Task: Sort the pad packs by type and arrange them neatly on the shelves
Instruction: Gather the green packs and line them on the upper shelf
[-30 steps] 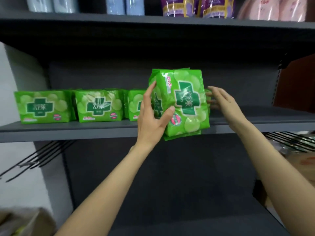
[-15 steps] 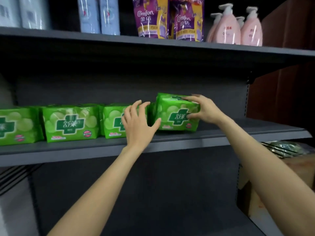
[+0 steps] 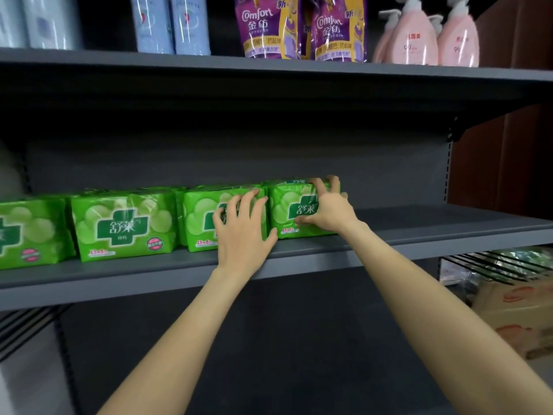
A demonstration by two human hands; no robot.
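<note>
Several green pad packs stand in a row on the grey middle shelf (image 3: pixel 449 232). The rightmost pack (image 3: pixel 284 209) stands upright at the end of the row. My right hand (image 3: pixel 327 209) grips it, fingers curled over its top right corner and thumb on its front. My left hand (image 3: pixel 242 232) lies with spread fingers against the front of the neighbouring pack (image 3: pixel 199 218), near the gap between the two. Further left stand another pack (image 3: pixel 122 224) and a partly cut-off one (image 3: pixel 27 232).
The upper shelf (image 3: pixel 269 65) carries pale blue packs (image 3: pixel 170 23), purple Comfort refill bags (image 3: pixel 302 26) and pink pump bottles (image 3: pixel 428 34). A cardboard box (image 3: pixel 523 313) and black wire racks (image 3: pixel 502 260) sit lower right. The shelf right of the packs is bare; a brown panel (image 3: pixel 508 145) bounds it.
The pack was carried from in front of the shelf onto it and now stands at the row's right end. My left hand moved from the pack's side to the neighbouring pack's front.
</note>
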